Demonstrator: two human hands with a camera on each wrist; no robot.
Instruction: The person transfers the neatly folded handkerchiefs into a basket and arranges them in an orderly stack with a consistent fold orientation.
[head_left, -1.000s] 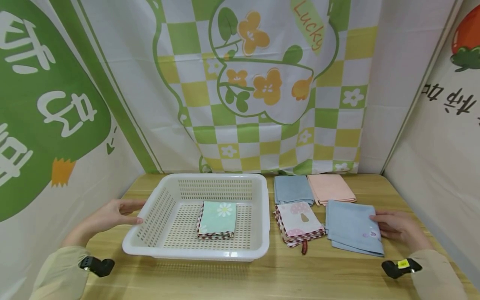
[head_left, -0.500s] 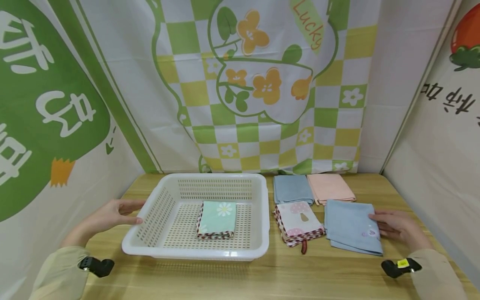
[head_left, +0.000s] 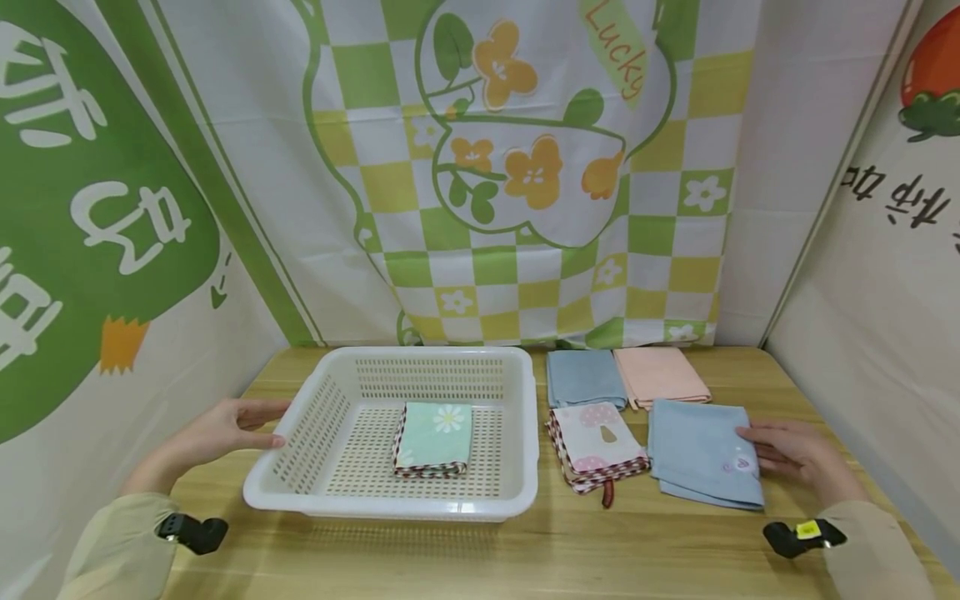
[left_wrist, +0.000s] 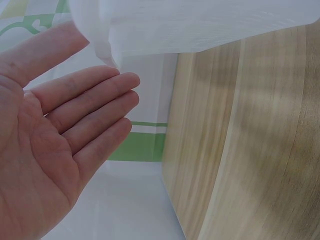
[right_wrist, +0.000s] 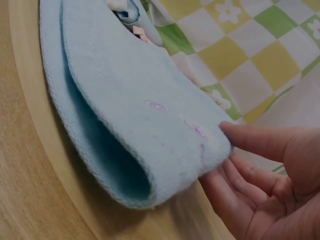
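Observation:
My left hand is beside the white plastic basket, its fingers straight. In the left wrist view the thumb and index fingertip reach the basket's rim, and the palm faces the camera. A folded mint-green cloth with a daisy and checked edging lies inside the basket. On the right, my right hand pinches the edge of a folded light blue towel, thumb on top and fingers underneath. The right wrist view shows the towel's pinched end raised off the table, its layers gaping, with small purple embroidery.
Left of the blue towel lies a white cloth with pink mushrooms and checked edging. Behind are a folded grey-blue towel and a folded pink towel. All rest on a wooden table, with printed curtains close around it.

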